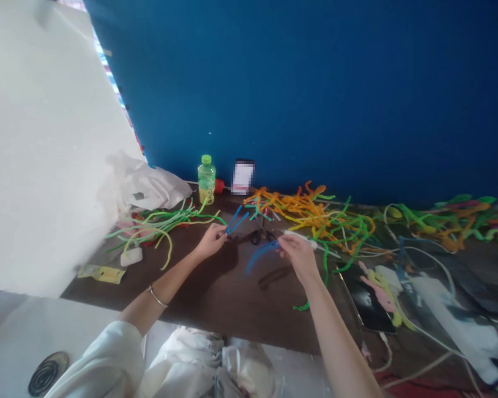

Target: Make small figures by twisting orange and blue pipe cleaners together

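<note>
Pinching is done by both hands over the middle of a dark brown counter (232, 301). In the left hand (211, 242), which has a thin bracelet (156, 297) at the wrist and a white sleeve (103, 354) further up the arm, the fingers (221, 234) are closed narrowly on two blue pipe cleaners (236, 222) spread in a V. In the right hand (299, 257), the fingers (285, 249) are closed narrowly on a white rod (302, 240). A curved blue pipe cleaner (260, 255) is seen at those fingers, though whether it is gripped cannot be told. Black scissor handles (262, 236) are lying between the hands. A white block (131, 256) and a yellow packet (102, 274) are placed to the left, with a tangle of green and yellow pipe cleaners (157, 229) beyond them. A heap of orange and green pipe cleaners (307, 215) is piled ahead. Behind it, a green-capped plastic bottle (206, 179) and a blurred card (243, 177) are stood against a blue wall (315, 83).
</note>
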{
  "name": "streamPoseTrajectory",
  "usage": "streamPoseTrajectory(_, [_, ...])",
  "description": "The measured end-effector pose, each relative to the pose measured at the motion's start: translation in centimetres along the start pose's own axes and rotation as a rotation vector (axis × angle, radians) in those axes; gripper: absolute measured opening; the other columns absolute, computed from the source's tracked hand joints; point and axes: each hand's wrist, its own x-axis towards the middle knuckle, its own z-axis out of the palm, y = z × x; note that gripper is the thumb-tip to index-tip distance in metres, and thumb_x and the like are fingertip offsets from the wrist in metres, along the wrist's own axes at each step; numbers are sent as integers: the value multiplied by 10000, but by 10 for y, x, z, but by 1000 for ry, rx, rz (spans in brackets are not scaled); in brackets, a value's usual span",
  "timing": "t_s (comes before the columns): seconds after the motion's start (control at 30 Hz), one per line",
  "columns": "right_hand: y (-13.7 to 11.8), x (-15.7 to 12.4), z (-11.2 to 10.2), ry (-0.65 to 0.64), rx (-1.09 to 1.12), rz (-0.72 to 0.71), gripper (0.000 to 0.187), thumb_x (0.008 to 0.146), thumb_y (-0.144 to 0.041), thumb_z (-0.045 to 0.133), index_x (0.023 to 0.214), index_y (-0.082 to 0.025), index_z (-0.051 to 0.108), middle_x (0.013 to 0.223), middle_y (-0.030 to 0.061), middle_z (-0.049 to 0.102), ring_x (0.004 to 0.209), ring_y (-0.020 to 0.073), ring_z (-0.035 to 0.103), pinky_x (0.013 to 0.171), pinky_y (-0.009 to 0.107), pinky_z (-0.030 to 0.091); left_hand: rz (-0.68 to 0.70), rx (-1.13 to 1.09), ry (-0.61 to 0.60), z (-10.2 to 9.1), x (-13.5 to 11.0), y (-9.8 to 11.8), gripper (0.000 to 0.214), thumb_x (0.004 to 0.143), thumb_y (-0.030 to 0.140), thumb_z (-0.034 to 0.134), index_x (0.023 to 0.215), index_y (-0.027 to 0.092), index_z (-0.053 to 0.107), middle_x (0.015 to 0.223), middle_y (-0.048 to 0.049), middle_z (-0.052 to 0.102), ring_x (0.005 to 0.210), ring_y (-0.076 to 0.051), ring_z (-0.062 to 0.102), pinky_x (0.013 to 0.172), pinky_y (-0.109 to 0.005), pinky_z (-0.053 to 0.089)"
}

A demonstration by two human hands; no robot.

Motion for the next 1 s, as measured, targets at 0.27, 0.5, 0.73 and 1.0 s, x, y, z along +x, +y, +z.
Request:
streamPoseTrajectory(0.27, [20,1,28,190,287,-89,295,568,-364,734,692,-163,558,609,-34,595,545,93,572,563,259,528,75,-51,119,14,-16,-6,216,787,283,489,931,139,561,749,-36,560,571,-93,519,558,-232,441])
streamPoseTrajectory(0.5, [31,17,51,235,404,-211,279,608,-343,716,721,-170,529,635,-37,605,573,87,589,622,260,532,11,-121,25,23,-10,-13,292,662,86,551,950,139,550,882,-68,604,827,-142,585,738,-275,483])
streamPoseTrajectory(0.73, [33,25,46,233,419,-178,297,573,-345,736,690,-177,521,640,-40,603,561,80,578,568,223,500,30,-63,103,31,12,-15,89,641,128,577,725,135,604,772,-45,610,746,-148,597,713,-302,498])
streamPoseTrajectory(1.0, [38,18,39,295,58,-281,280,641,-376,688,741,-151,556,635,-7,609,542,121,596,582,271,495,178,10,194,22,10,-13,218,702,179,564,902,161,649,952,-78,589,865,-164,582,721,-285,507])
